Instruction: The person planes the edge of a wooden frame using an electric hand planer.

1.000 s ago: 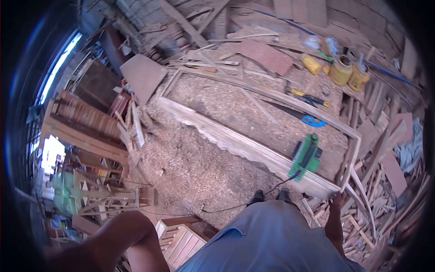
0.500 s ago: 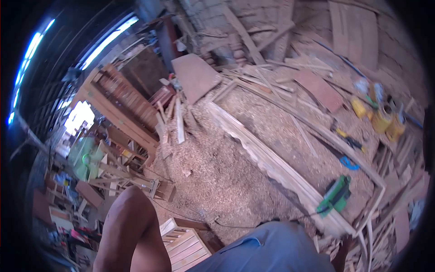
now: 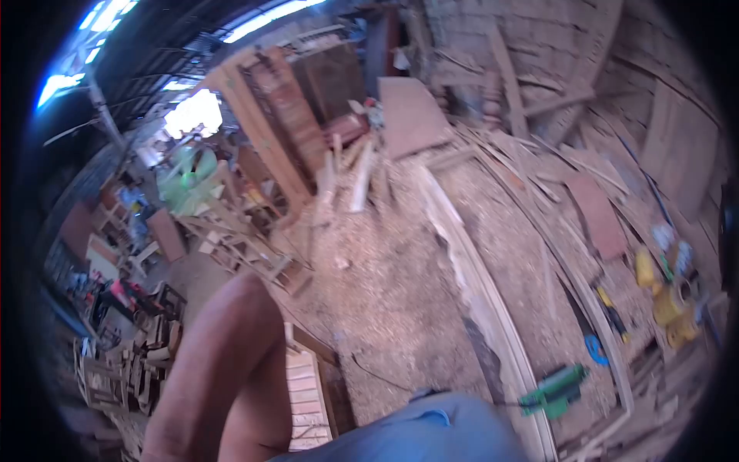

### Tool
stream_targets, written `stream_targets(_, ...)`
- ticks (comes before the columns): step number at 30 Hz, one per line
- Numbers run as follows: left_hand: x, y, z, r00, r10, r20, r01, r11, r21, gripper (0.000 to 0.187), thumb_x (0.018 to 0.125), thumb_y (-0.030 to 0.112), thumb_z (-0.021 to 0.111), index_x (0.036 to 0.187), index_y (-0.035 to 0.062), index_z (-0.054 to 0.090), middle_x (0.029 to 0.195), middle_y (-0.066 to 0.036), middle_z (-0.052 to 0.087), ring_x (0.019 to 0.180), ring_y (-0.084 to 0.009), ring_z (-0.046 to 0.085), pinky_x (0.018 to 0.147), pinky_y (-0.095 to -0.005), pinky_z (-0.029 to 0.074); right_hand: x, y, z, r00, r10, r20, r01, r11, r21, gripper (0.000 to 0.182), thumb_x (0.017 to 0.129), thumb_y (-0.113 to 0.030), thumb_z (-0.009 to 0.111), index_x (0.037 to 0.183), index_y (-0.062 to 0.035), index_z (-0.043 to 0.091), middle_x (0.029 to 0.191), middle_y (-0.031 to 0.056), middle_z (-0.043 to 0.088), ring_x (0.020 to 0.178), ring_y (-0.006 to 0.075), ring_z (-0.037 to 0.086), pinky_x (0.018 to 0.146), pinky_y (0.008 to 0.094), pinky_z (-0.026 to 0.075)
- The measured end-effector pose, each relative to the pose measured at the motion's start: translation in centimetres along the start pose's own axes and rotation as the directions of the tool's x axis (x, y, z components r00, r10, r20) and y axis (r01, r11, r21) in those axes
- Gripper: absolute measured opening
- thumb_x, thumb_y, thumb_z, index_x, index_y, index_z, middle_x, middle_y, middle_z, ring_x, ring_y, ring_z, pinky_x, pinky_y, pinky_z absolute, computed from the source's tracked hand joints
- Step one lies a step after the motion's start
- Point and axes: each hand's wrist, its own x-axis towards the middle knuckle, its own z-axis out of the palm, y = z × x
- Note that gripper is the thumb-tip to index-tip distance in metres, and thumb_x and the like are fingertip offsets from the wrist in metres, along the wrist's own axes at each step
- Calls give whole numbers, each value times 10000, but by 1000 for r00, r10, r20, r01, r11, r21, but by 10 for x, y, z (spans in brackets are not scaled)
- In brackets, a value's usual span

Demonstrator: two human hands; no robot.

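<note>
1. The person's bent left arm (image 3: 219, 362) fills the lower left, elbow upward; its hand is out of view. The right hand is also out of view, so whether either grip is apart, together or clamped on something cannot be told.
2. The green power tool (image 3: 554, 391) rests across the near rail of the long wooden frame (image 3: 481, 285), at its lower end, just beyond the blue garment (image 3: 416, 435). A dark cord (image 3: 385, 377) runs leftward over the ground.
3. The frame lies on ground strewn with wood shavings (image 3: 385, 277); its near rail has a wavy edge.
4. Inside the frame, by the far rail, is a blue handle (image 3: 595, 349). Beside it, across that rail, lies a yellow-and-black tool (image 3: 612, 314).
5. Yellow containers (image 3: 673, 306) stand farther right; any lettering is too blurred to read.
6. A slatted wooden piece (image 3: 306, 393) sits right beside the arm.
</note>
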Motion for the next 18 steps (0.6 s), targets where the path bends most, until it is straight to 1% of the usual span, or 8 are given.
stream_targets(8, 16, -44, -2, 999, -38, 29, 19, 871, 491, 439, 1018, 257, 502, 1406, 72, 591, 1517, -132, 511, 1430, -275, 442, 1156, -457, 370, 58, -4, -40, 994, 10, 109, -31, 980, 194, 461, 985, -254, 656, 1356, 8, 579, 1202, 129, 649, 1073, 270, 620, 903, 446, 497)
stream_targets(10, 11, -59, -1, 999, 1, -42, 27, 744, 667, 439, 1016, 253, 506, 1407, 71, 593, 1518, -133, 510, 1430, -280, 442, 1156, -457, 370, 76, -10, -44, 992, -23, 122, 0, 982, 186, 446, 985, -239, 661, 1332, 37, 616, 1170, 134, 671, 1047, 264, 632, 895, 429, 503)
stream_targets(11, 6, -67, -2, 995, 27, -98, 57, 650, 758, 439, 1015, 251, 509, 1407, 71, 594, 1518, -134, 509, 1430, -282, 442, 1156, -456, 370, 93, 5, -44, 977, -192, 94, 189, 981, 47, 474, 971, -247, 679, 1341, 39, 606, 1154, 101, 662, 1029, 234, 608, 903, 399, 492)
stream_targets(12, -2, -78, -3, 984, 59, -170, 113, 537, 836, 440, 1014, 249, 511, 1407, 70, 595, 1519, -134, 509, 1431, -284, 442, 1155, -456, 370, 96, 12, -45, 969, -228, 98, 234, 971, -55, 669, 954, -340, 708, 1458, 48, 500, 1274, 168, 636, 1118, 266, 600, 1008, 411, 463)
stream_targets(13, -12, -91, -4, 960, 89, -267, 207, 419, 884, 440, 1014, 247, 513, 1408, 70, 595, 1520, -135, 508, 1431, -286, 443, 1155, -456, 370, 96, 15, -38, 988, -141, 68, 140, 990, 17, 571, 928, -283, 722, 1366, 45, 561, 1147, 124, 659, 999, 250, 612, 910, 410, 495)
stream_targets(16, -56, -142, -2, 766, 41, -641, 634, 116, 765, 440, 1011, 241, 521, 1409, 69, 598, 1522, -137, 506, 1431, -293, 443, 1155, -455, 370, 95, 27, -33, 978, -180, -106, 132, 925, -357, 410, 859, -282, 694, 1121, 30, 654, 836, 73, 644, 731, 185, 596, 643, 391, 484)
stream_targets(17, -77, -165, 1, 637, -58, -769, 770, 9, 638, 441, 1010, 238, 523, 1409, 68, 599, 1522, -138, 506, 1431, -295, 443, 1154, -455, 370, 111, 54, -35, 953, -258, -158, 172, 891, -419, 424, 860, -325, 690, 1104, 21, 665, 808, 79, 650, 698, 192, 598, 623, 404, 486)
stream_targets(18, -92, -188, 11, 343, -169, -924, 895, -241, 376, 441, 1009, 236, 525, 1410, 68, 600, 1523, -139, 505, 1431, -297, 443, 1154, -455, 369, 127, 82, -38, 920, -333, -209, 199, 852, -483, 442, 862, -368, 687, 1087, 13, 675, 780, 85, 657, 665, 199, 600, 603, 418, 488)
